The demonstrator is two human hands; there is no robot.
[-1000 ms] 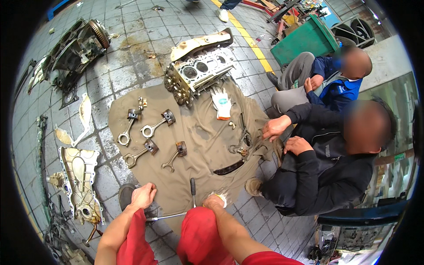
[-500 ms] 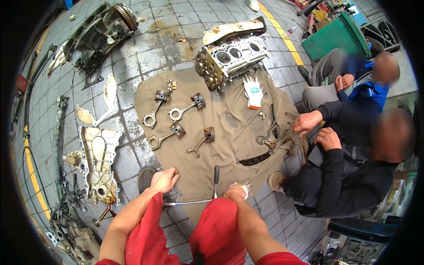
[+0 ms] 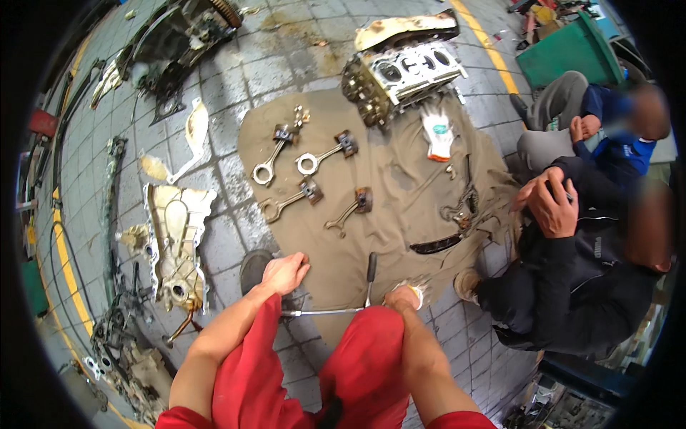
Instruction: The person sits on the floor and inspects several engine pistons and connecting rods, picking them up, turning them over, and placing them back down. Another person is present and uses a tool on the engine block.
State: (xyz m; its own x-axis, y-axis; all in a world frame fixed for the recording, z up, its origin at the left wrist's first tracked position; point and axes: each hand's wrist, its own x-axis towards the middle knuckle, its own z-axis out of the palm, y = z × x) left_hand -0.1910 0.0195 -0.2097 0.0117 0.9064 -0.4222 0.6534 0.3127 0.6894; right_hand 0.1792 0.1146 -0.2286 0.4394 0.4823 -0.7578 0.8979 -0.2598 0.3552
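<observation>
My left hand [image 3: 284, 274], fingers loosely curled with nothing seen in them, rests by my left knee above my dark shoe [image 3: 254, 270]. At my right knee my right hand [image 3: 402, 296] is closed on a crumpled white, yellow-edged bundle [image 3: 418, 294], perhaps a glove or rag. Between my knees lies a ratchet-like tool with a black handle [image 3: 371, 267], its long silver bar [image 3: 325, 312] pointing left. Ahead, on a brown cloth [image 3: 336, 264], lie several pistons with connecting rods, the nearest piston [image 3: 363, 201] on its side with its rod end open.
A cylinder block [image 3: 414, 75] stands at the cloth's far edge, a white glove [image 3: 437, 134] before it. A timing chain [image 3: 464, 207] and dark curved guide [image 3: 436, 244] lie right. Left are an engine cover [image 3: 179, 243] and another engine block [image 3: 171, 46]. Two people crouch at right.
My view has shifted, so the scene sits a little higher and further right. The nearer person's hands have risen and come together. My hands stay by my knees.
</observation>
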